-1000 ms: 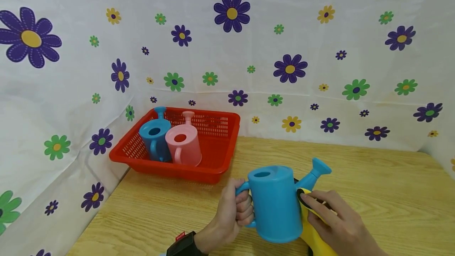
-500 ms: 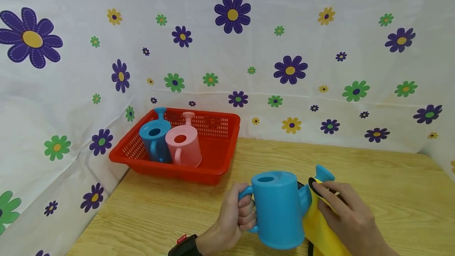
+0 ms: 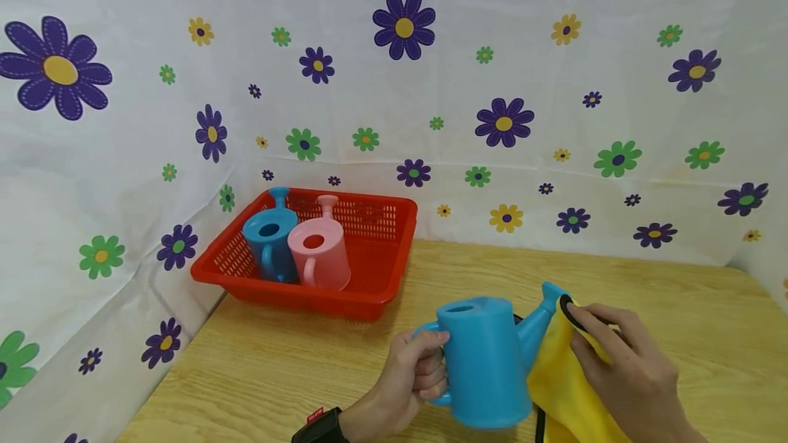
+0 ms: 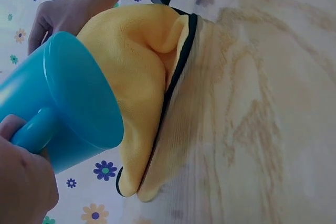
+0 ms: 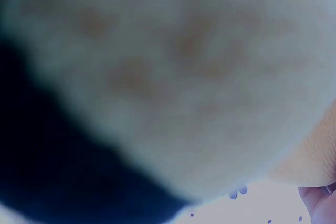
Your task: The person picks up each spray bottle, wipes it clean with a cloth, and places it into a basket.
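Note:
A blue watering can point(image 3: 483, 368) is held up over the table, its handle gripped in my left hand point(image 3: 411, 374). In the left wrist view the can's base point(image 4: 86, 90) tilts toward the camera. My right hand point(image 3: 634, 361) pinches a yellow cloth with black edging point(image 3: 563, 381) against the sprinkler head at the spout's tip point(image 3: 554, 290). The rest of the cloth point(image 4: 131, 61) hangs down behind the can. The right wrist view is mostly blocked by a blurred pale and dark shape.
At the back left of the wooden table point(image 3: 295, 354) stands a red basket point(image 3: 375, 286). In it are a darker blue watering can point(image 3: 273, 241) and a pink watering can point(image 3: 323, 251). A white flowered sheet point(image 3: 443, 74) hangs behind.
The right hand has slid the cloth from the spout's base outward to its tip. The watering can has lowered slightly, and my left thumb now lies along the handle's top.

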Demonstrator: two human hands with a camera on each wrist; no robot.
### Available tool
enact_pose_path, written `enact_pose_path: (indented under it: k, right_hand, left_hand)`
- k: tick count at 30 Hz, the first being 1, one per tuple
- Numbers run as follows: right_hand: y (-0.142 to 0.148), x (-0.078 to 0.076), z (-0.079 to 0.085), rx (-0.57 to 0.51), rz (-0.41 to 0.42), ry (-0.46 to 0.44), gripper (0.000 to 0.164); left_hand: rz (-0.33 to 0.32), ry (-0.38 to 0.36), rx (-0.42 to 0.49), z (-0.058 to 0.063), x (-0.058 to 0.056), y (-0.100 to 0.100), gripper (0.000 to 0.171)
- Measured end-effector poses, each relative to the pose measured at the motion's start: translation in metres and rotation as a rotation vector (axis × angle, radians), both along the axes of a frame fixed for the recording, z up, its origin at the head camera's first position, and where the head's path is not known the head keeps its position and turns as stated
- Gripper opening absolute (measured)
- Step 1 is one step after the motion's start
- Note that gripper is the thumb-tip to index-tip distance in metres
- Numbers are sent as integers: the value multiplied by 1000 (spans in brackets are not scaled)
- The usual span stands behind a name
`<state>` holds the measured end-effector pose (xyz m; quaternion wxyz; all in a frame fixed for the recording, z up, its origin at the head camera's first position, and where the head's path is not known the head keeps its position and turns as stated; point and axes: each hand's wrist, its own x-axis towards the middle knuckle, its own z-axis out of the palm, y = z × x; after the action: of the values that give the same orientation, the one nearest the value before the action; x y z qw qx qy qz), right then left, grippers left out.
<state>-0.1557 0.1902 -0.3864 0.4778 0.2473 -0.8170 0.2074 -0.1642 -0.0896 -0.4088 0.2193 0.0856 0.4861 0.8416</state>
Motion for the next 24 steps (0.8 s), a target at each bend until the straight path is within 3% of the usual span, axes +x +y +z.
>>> enact_pose_path:
  k: [3,7,11,15,24]
  right_hand:
    - [-1,6,1,-81,-24,-84,64]
    - [-5,7,-1,-157,11,-61,61]
    - [-13,8,-4,-194,86,-27,57]
    - [-21,8,-9,-178,154,12,53]
    - [-30,5,-12,-104,213,61,50]
  left_hand:
    - [6,-110,44,0,-1,1,50]
    - [47,-288,189,0,-3,3,49]
    - [135,-419,345,2,-4,7,48]
    - [186,-465,410,4,-5,10,50]
    - [204,-495,420,7,-7,16,50]
